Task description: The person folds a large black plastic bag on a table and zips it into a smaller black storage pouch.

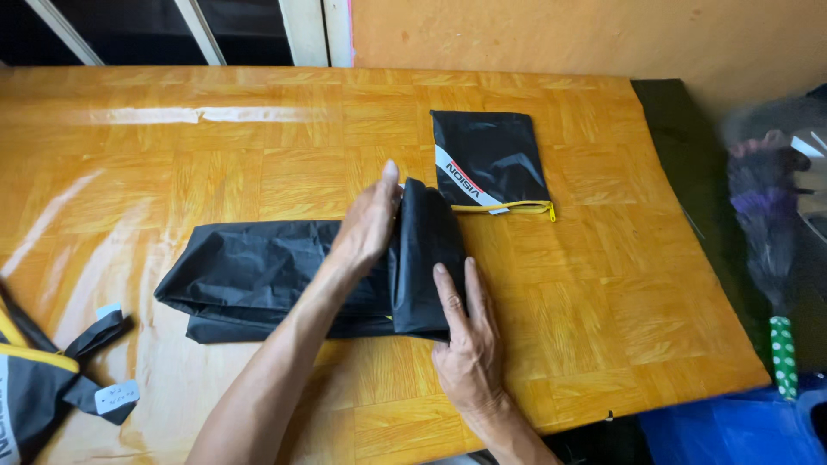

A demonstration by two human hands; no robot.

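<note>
A long black folded fabric (258, 275) lies across the orange wooden table (603, 284), and both hands work at its right end, where the cloth is turned up into a thick fold (424, 258). The left hand (366, 224) stands on edge against the left side of that fold, fingers straight and held together, pressing flat on the cloth without pinching it. The right hand (465, 331) lies palm down just below and right of the fold, fingers slightly spread, their tips resting on its lower right corner. The rest of the fabric stretches away to the left of the left hand, under its forearm. Beyond the fingertips, up and right and a little apart from the fold, lies a flat black pouch (489, 159) with a yellow zip edge. Far left of both arms, at the table's near edge, sits another black and yellow bag (39, 387) with straps and small white tags. To the right of the right hand the tabletop runs bare to its edge, where a dark mat (698, 172) borders it.
</note>
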